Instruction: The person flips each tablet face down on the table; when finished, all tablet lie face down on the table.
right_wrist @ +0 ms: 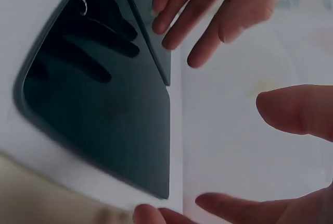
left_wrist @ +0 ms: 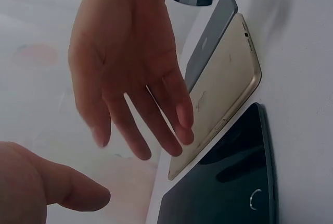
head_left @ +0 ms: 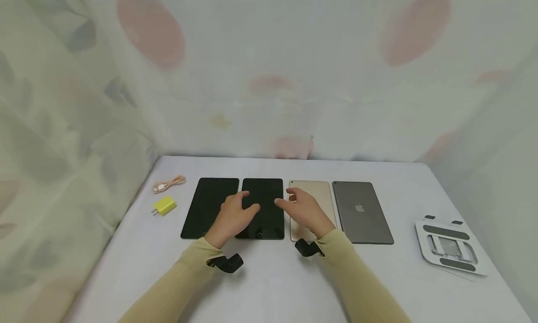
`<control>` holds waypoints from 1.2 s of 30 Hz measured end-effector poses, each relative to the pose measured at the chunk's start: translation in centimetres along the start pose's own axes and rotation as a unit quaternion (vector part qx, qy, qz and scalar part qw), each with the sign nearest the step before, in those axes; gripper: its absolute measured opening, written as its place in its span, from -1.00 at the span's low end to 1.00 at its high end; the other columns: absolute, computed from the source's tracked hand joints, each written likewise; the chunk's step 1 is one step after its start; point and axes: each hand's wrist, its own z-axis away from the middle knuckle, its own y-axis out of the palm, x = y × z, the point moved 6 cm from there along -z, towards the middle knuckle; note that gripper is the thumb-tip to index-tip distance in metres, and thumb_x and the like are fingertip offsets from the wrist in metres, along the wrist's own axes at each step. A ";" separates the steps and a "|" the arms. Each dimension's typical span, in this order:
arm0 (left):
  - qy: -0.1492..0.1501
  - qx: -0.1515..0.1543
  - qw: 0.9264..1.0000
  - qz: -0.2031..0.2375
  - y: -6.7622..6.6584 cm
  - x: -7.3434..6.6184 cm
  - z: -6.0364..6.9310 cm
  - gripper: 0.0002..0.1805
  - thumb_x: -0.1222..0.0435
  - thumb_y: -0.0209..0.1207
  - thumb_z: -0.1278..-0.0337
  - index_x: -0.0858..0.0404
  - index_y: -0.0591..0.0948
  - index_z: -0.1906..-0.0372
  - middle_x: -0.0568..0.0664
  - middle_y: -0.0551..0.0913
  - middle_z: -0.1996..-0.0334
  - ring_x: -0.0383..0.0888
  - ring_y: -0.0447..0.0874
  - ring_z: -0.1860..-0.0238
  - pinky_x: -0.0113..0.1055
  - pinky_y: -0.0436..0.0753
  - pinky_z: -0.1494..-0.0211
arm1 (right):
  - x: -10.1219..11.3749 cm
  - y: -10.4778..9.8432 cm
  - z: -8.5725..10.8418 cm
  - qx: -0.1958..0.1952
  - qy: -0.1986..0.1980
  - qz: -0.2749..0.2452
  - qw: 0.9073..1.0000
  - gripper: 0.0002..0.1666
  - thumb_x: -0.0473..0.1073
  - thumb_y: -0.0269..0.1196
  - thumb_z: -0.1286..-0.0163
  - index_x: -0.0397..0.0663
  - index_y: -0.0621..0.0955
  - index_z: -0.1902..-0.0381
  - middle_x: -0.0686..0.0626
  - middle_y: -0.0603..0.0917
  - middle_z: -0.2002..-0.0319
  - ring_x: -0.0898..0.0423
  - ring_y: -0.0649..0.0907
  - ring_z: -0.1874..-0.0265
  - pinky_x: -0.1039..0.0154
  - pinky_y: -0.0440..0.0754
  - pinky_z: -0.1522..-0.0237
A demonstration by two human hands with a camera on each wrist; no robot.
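Two tablets lie screen up, the left black tablet [head_left: 212,194] and the second black tablet [head_left: 269,225]. To their right, face down, are a gold tablet [head_left: 320,192] and a dark grey tablet [head_left: 365,222] with an apple logo. My left hand [head_left: 233,215] hovers over the black pair, its fingers spread. Above the left part of the gold tablet is my right hand [head_left: 307,211], thumb towards the second black tablet. The left wrist view shows the right hand [left_wrist: 130,52] holding nothing, fingers apart. Both hands appear raised off the tablets, and reflections show in the black screen [right_wrist: 119,114].
A pink coiled cable [head_left: 169,183] and a yellow charger plug [head_left: 164,205] lie at the table's left. On the right rests a folded white stand [head_left: 449,246] with grey pads. A patterned curtain [head_left: 269,112] hangs behind the white table [head_left: 273,285] and at its sides.
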 end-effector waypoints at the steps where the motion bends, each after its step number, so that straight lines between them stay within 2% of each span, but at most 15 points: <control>1: -0.003 0.003 1.000 -0.003 0.0 0.1 -0.1 -0.24 0.02 0.18 -0.48 0.30 0.38 -0.61 0.40 0.31 -0.60 0.43 0.24 -0.62 0.46 0.39 -0.53 | 0.2 0.4 -0.2 0.002 0.002 -0.001 1.000 -0.12 0.25 0.26 -0.56 -0.11 0.40 -0.61 -0.26 0.58 -0.47 -0.25 0.62 -0.41 -0.27 0.63 -0.38; 8: -0.022 0.021 0.999 -0.018 0.8 0.9 -0.4 -0.27 0.02 0.19 -0.47 0.28 0.42 -0.59 0.42 0.34 -0.56 0.45 0.27 -0.53 0.50 0.44 -0.43 | 0.6 2.4 -0.9 0.004 -0.001 -0.004 1.000 -0.05 0.24 0.28 -0.55 -0.18 0.33 -0.65 -0.31 0.49 -0.55 -0.27 0.54 -0.51 -0.29 0.57 -0.45; 14: -0.019 0.028 0.999 -0.017 1.2 0.8 -0.5 -0.28 0.01 0.20 -0.45 0.24 0.46 -0.57 0.41 0.34 -0.56 0.39 0.29 -0.50 0.49 0.48 -0.40 | 0.2 2.7 -1.0 -0.011 -0.004 -0.019 1.000 -0.07 0.22 0.29 -0.54 -0.19 0.34 -0.64 -0.31 0.49 -0.55 -0.26 0.56 -0.49 -0.27 0.60 -0.42; 18: -0.018 0.025 1.000 0.002 0.9 1.0 -0.6 -0.30 0.01 0.19 -0.46 0.23 0.47 -0.57 0.37 0.38 -0.56 0.38 0.33 -0.55 0.46 0.46 -0.45 | 0.4 2.7 -1.1 -0.015 -0.011 -0.022 1.000 -0.07 0.22 0.29 -0.54 -0.16 0.34 -0.65 -0.32 0.51 -0.53 -0.26 0.57 -0.47 -0.27 0.62 -0.39; 22: -0.018 0.023 0.999 0.042 0.3 1.4 -0.8 -0.30 0.02 0.18 -0.48 0.23 0.45 -0.58 0.29 0.42 -0.58 0.31 0.40 -0.57 0.38 0.46 -0.52 | 0.4 2.7 -1.2 -0.017 -0.008 -0.024 1.000 -0.10 0.22 0.29 -0.54 -0.13 0.37 -0.64 -0.32 0.54 -0.49 -0.25 0.60 -0.44 -0.27 0.63 -0.38; 27: -0.022 0.029 0.996 0.080 0.1 1.8 -0.9 -0.28 0.01 0.18 -0.50 0.22 0.42 -0.61 0.20 0.36 -0.65 0.25 0.38 -0.61 0.34 0.43 -0.57 | 0.4 2.7 -1.2 -0.017 -0.013 -0.017 1.000 -0.12 0.21 0.29 -0.54 -0.13 0.40 -0.61 -0.33 0.57 -0.47 -0.25 0.61 -0.42 -0.26 0.66 -0.34; 36: -0.022 0.028 0.995 0.095 -0.3 1.7 -1.3 -0.27 -0.01 0.18 -0.48 0.21 0.42 -0.61 0.19 0.32 -0.67 0.23 0.26 -0.68 0.31 0.38 -0.63 | 0.6 2.6 -1.0 -0.016 -0.015 -0.018 1.000 -0.13 0.20 0.29 -0.54 -0.15 0.41 -0.60 -0.33 0.56 -0.48 -0.24 0.61 -0.42 -0.25 0.65 -0.37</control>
